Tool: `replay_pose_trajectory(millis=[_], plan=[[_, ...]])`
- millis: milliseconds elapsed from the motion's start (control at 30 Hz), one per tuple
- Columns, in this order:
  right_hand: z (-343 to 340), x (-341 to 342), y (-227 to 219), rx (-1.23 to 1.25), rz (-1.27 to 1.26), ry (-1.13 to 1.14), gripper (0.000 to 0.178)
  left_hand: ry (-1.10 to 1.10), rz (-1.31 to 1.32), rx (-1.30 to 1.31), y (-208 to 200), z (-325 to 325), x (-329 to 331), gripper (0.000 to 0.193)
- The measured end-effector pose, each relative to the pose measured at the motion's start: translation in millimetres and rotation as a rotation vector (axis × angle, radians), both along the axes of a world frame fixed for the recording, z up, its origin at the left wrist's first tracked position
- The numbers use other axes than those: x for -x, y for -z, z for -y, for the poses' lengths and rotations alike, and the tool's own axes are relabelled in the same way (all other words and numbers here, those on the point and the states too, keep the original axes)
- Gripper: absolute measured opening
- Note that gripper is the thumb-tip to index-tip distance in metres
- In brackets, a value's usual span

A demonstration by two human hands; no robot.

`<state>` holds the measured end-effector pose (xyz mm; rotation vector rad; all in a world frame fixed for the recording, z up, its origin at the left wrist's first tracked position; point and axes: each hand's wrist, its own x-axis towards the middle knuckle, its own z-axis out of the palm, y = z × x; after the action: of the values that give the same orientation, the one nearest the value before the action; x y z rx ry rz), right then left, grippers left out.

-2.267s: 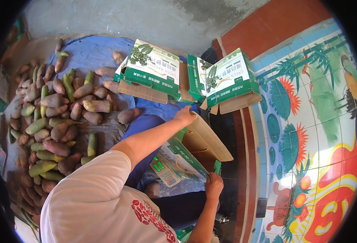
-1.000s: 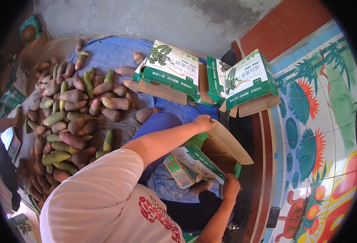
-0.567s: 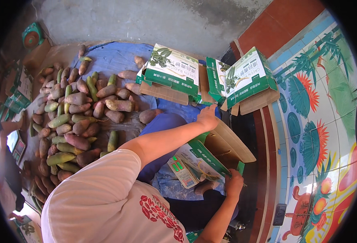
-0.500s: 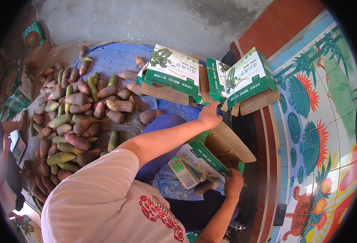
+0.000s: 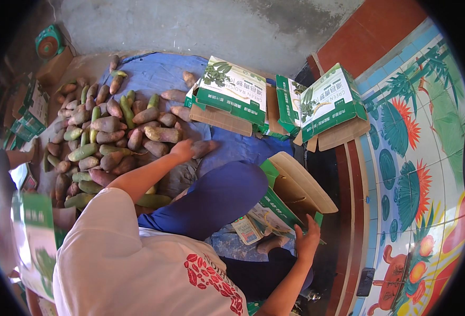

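My left hand (image 5: pixel 182 151) reaches to the right edge of the radish pile (image 5: pixel 98 138), its fingers bent against the near end of a single purplish-brown radish (image 5: pixel 205 148) on the blue sheet. What lies under those fingers is partly hidden. My right hand (image 5: pixel 307 240) is at the near end of an open green and white carton (image 5: pixel 280 208), thumb and fingers apart, touching its edge. The carton tilts, its brown inside showing and a flap raised. Partly under it is a small scale (image 5: pixel 247 230) with a lit display.
Two more open green cartons, the left (image 5: pixel 229 95) and the right (image 5: pixel 327 102), lie at the back. My bent blue-trousered knee (image 5: pixel 227 189) rises between pile and carton. At left another person's blurred arm (image 5: pixel 19 174) shows, with a carton (image 5: pixel 35 237) below. A tiled wall (image 5: pixel 401 184) borders the right.
My left hand has left the cartons and swung left to the radish. The right hand's fingers have spread at the carton's edge. A carton has come into view at lower left.
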<state>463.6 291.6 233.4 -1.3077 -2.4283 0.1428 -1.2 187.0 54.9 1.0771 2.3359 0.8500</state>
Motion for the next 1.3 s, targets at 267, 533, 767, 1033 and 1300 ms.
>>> replay_pose_trajectory(millis=[267, 533, 767, 1033, 1300], plan=[[-3, -1, 10, -0.074, 0.092, -0.062, 0.04, 0.064, 0.084, 0.686, 87, 119, -21, 0.034], [-6, 7, 13, -0.099, 0.126, -0.02, 0.028, 0.452, 0.076, 0.845, 97, 137, -52, 0.044], [-9, 6, 15, -0.157, 0.139, -0.034, 0.027, 0.543, 0.067, 0.86, 117, 142, -68, 0.051], [-13, 9, 16, -0.144, 0.166, -0.025, 0.026, 0.44, -0.113, 1.011, 117, 153, -61, 0.067], [-17, 18, 11, -0.12, 0.19, -0.006, 0.025, 0.225, -0.142, 1.141, 113, 181, -46, 0.055]])
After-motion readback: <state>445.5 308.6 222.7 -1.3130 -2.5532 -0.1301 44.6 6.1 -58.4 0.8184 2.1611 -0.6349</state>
